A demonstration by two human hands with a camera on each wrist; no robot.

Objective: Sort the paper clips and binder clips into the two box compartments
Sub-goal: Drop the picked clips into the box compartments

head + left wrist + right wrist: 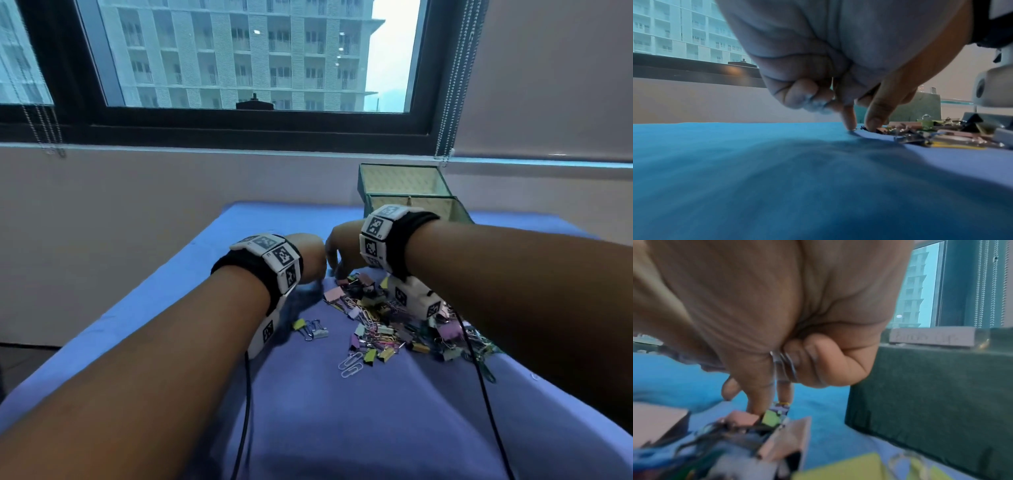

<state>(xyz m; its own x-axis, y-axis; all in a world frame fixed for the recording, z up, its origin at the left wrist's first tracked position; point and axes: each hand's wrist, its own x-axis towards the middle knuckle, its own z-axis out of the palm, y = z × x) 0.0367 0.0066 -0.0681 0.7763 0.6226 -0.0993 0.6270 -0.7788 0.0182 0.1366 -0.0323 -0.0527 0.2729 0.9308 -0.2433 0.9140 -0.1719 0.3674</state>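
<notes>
A pile of coloured binder clips and paper clips (394,318) lies on the blue cloth (308,411). The green two-compartment box (411,195) stands open behind it. My left hand (310,257) is at the pile's far left edge; its index finger and thumb tips (861,128) press down on a small wire clip on the cloth, while its curled fingers hold silvery paper clips (816,102). My right hand (337,250) is just beside it. Its thumb and forefinger (769,405) reach into the clips, and its curled fingers grip several silver paper clips (785,365).
Two binder clips (310,329) and two loose paper clips (351,365) lie apart from the pile at the front left. The box's green wall (931,394) with a paper label (931,337) stands close to the right of my right hand. A wall and window rise behind.
</notes>
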